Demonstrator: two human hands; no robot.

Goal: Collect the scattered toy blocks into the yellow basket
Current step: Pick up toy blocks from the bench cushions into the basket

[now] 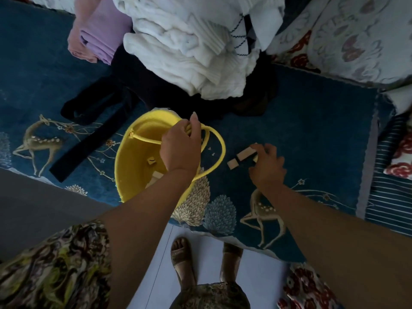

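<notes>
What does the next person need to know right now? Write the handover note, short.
Left hand: closed on the handles of the yellow basket, holding it on the blue blanket.
Right hand: reaching onto the loose wooden blocks right of the basket, fingers on them; whether any is gripped is unclear.
Done: a few blocks in the basket.
Left: the small cluster by the right hand goes into the basket. No other loose blocks in view.

Centre frame: left hand (181, 146) grips the handle (147, 139) of the yellow basket (131, 166), which stands on a blue deer-patterned bedspread (312, 134). Blocks inside (151, 161). Right of centre, right hand (267, 165) closes on wooden blocks (244, 154); one block (232, 163) lies just beside.
</notes>
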